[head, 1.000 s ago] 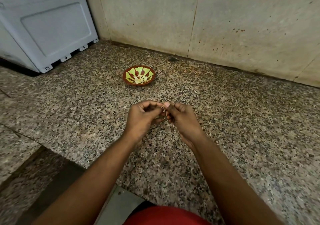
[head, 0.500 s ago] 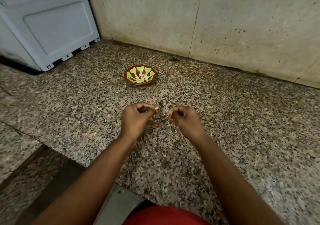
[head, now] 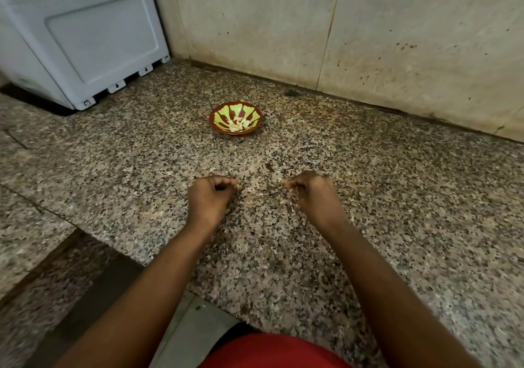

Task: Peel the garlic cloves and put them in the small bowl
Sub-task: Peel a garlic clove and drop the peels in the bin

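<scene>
Head view | both hands (head: 211, 197) (head: 310, 190) curled | contents hidden | bowl (head: 218, 116) holds cloves (head: 238, 125)

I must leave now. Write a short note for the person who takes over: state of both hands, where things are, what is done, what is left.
Left hand: curled, low over the granite counter; whether it holds anything cannot be told.
Right hand: curled, apart from the left; a small pale bit shows at its fingertips, perhaps garlic or skin.
Small bowl: farther back, near the wall, untouched.
Done: several peeled garlic cloves lie in the bowl.
Left: check what each hand holds, finish peeling, drop the clove in the bowl.
</scene>
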